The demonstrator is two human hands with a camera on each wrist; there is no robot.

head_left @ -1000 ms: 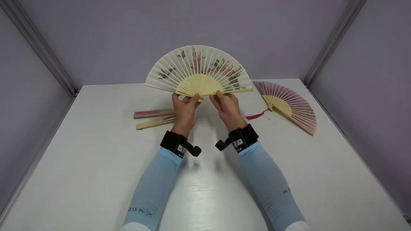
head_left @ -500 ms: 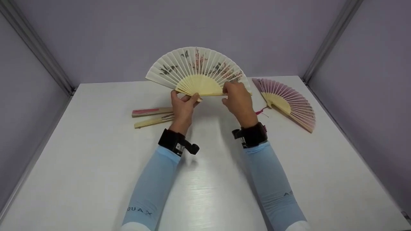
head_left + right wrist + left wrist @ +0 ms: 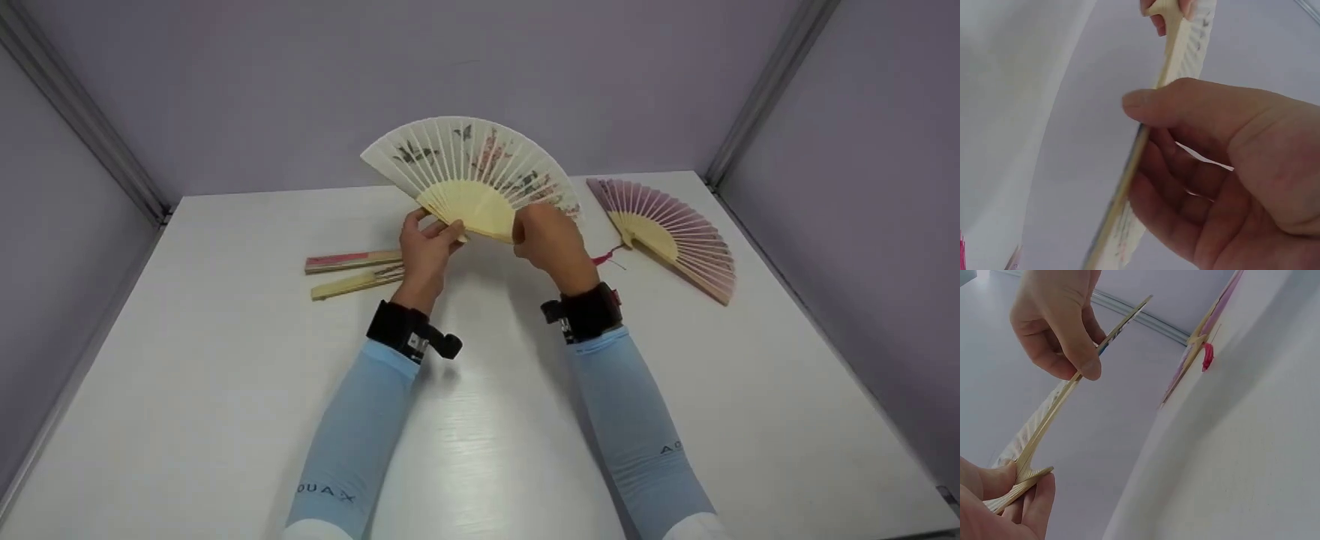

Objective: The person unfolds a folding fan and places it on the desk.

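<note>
Head view: the white fan (image 3: 469, 172) was held half-spread above the surface (image 3: 480, 420).
Left hand (image 3: 426, 251): pivot pinched in curled fingers.
Right hand (image 3: 551, 240): end rib gripped between thumb and fingers.

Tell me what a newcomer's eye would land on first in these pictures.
First, the white painted fan, spread open and held up above the middle of the white table: the left hand pinches its pivot end, the right hand grips its right edge. Next, the pink fan lying open on the table's far right, a red tassel at its base. Last, two folded fans lie side by side left of the hands.
</note>
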